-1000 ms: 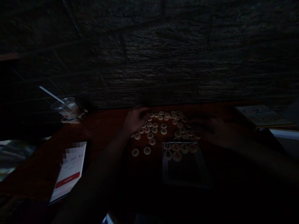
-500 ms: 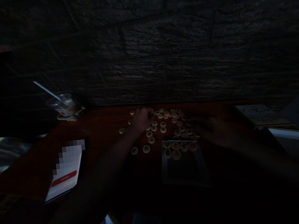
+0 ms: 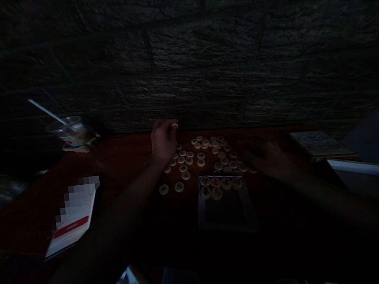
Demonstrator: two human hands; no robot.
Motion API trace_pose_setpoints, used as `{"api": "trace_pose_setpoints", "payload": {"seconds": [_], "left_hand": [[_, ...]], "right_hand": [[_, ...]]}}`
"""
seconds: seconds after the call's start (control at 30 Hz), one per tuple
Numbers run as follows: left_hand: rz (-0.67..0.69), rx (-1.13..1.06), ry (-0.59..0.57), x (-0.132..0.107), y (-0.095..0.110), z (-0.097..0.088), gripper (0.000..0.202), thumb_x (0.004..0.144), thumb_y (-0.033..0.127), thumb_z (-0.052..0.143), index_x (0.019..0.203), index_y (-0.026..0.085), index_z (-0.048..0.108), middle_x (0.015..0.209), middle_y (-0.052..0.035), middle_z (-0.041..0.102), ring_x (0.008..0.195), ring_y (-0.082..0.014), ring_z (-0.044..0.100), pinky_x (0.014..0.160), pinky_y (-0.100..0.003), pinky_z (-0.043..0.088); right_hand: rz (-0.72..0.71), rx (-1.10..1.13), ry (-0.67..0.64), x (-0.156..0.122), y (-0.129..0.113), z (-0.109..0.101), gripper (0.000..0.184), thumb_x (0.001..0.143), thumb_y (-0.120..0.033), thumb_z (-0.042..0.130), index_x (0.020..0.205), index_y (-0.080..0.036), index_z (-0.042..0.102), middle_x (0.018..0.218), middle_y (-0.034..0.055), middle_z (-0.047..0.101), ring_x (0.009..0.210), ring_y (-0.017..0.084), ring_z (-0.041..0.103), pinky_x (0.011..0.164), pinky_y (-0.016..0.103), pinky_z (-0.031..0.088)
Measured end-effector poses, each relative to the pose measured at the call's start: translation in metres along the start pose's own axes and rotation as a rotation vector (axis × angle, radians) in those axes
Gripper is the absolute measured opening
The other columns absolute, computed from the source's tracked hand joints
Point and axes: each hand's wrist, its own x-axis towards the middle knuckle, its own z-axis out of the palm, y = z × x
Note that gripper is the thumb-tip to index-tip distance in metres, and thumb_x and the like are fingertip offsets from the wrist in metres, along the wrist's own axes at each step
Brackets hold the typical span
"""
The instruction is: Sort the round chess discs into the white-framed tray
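Note:
Raised above the back of the table, my left hand pinches a round Chinese chess piece between thumb and fingers. Loose Chinese chess pieces with red or dark characters lie scattered below and to the right of it; some show no visible character. My right hand, dim in the shadow, is low at the right edge of these pieces, its fingers reaching left and apart, with nothing seen in them. In front of the pieces sits a shallow box, several pieces lined up along its far end.
On the left are a phone-like device with a lit screen and a clear plastic cup with a straw. A flat printed box and an open white-edged tray lie on the right. A stone wall rises behind the wooden table.
My left hand has risen from among the pieces toward the wall, and a piece now shows at its fingertips. The right hand stays by the right-hand pieces. The whole view has shifted slightly.

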Motion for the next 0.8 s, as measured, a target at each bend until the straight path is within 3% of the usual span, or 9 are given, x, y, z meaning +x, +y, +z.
{"api": "trace_pose_setpoints", "payload": {"seconds": [0.13,0.23,0.4,0.53,0.67,0.73,0.8], "left_hand": [[0.010,-0.172,-0.057,-0.007,0.019,0.008,0.029,0.102,0.026,0.056,0.123,0.017,0.073,0.115,-0.0106,0.075,0.108,-0.0239,0.068,0.101,-0.040,0.052],[-0.048,-0.350,-0.134,-0.008,0.042,0.019,0.039,0.096,0.026,0.066,0.134,0.018,0.067,0.103,-0.0060,0.079,0.094,-0.0198,0.072,0.092,-0.036,0.057],[-0.080,-0.543,-0.287,0.005,0.081,0.026,0.019,0.088,0.024,0.074,0.105,0.015,0.078,0.099,-0.0081,0.081,0.093,-0.0193,0.075,0.089,-0.034,0.058],[-0.058,-0.623,-0.391,0.004,0.106,0.031,0.026,0.092,0.026,0.070,0.117,0.019,0.077,0.106,-0.0067,0.082,0.098,-0.0198,0.076,0.090,-0.036,0.058],[-0.037,-0.699,-0.496,-0.022,0.116,0.036,0.027,0.093,0.021,0.068,0.119,0.019,0.076,0.121,-0.0084,0.079,0.112,-0.0212,0.073,0.102,-0.039,0.056],[-0.097,-0.745,-0.530,-0.034,0.114,0.033,0.032,0.089,0.022,0.074,0.120,0.018,0.074,0.111,-0.0090,0.081,0.101,-0.0211,0.076,0.093,-0.038,0.060],[-0.137,-0.790,-0.573,-0.041,0.110,0.027,0.028,0.085,0.026,0.079,0.111,0.016,0.076,0.106,-0.0093,0.081,0.098,-0.0213,0.077,0.089,-0.035,0.060]], "right_hand": [[-0.004,0.030,0.065,-0.001,-0.002,-0.001,0.034,0.093,-0.026,0.054,0.119,-0.019,0.075,0.120,0.0117,0.079,0.101,0.029,0.077,0.086,0.041,0.062],[-0.022,0.060,0.085,-0.001,-0.004,0.000,0.033,0.095,-0.028,0.053,0.117,-0.019,0.076,0.117,0.0106,0.079,0.100,0.028,0.077,0.088,0.041,0.061],[-0.025,0.169,0.104,-0.002,-0.008,0.001,0.034,0.099,-0.036,0.051,0.115,-0.019,0.075,0.116,0.0112,0.079,0.102,0.028,0.076,0.089,0.041,0.060],[-0.036,0.296,0.131,-0.004,-0.013,0.001,0.037,0.102,-0.044,0.051,0.120,-0.019,0.071,0.117,0.0110,0.078,0.105,0.027,0.074,0.092,0.042,0.058],[-0.007,0.520,0.070,-0.008,-0.021,0.004,0.038,0.101,-0.052,0.056,0.119,-0.022,0.070,0.102,0.0071,0.078,0.085,0.022,0.075,0.071,0.033,0.060],[0.020,0.608,0.034,-0.010,-0.026,0.007,0.037,0.098,-0.053,0.062,0.115,-0.022,0.072,0.086,0.0037,0.076,0.067,0.018,0.070,0.057,0.028,0.055],[0.016,0.662,0.023,-0.012,-0.031,0.008,0.034,0.093,-0.052,0.069,0.106,-0.021,0.074,0.075,0.0010,0.072,0.059,0.015,0.064,0.053,0.025,0.052]]}}
